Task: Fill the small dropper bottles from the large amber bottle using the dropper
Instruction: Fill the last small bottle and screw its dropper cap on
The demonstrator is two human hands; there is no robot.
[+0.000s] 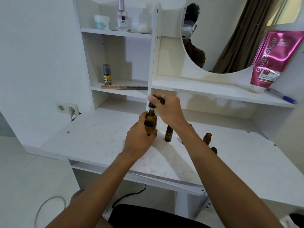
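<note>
Gripping the large amber bottle (pixel 150 123) above the desk (pixel 98 137), the left hand (pixel 139 137) steadies it while the right hand (pixel 166 107) pinches the dropper (pixel 151 104) just over its mouth.

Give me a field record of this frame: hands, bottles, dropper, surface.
left hand: grips large amber bottle, upright, mouth open
right hand: pinches dropper right over that mouth
dropper tip: cannot tell whether it is inside the bottle
capped small bottle: standing on desk
open small bottle: standing on desk, to the right
third small bottle: half hidden by right forearm
desk: white
</note>
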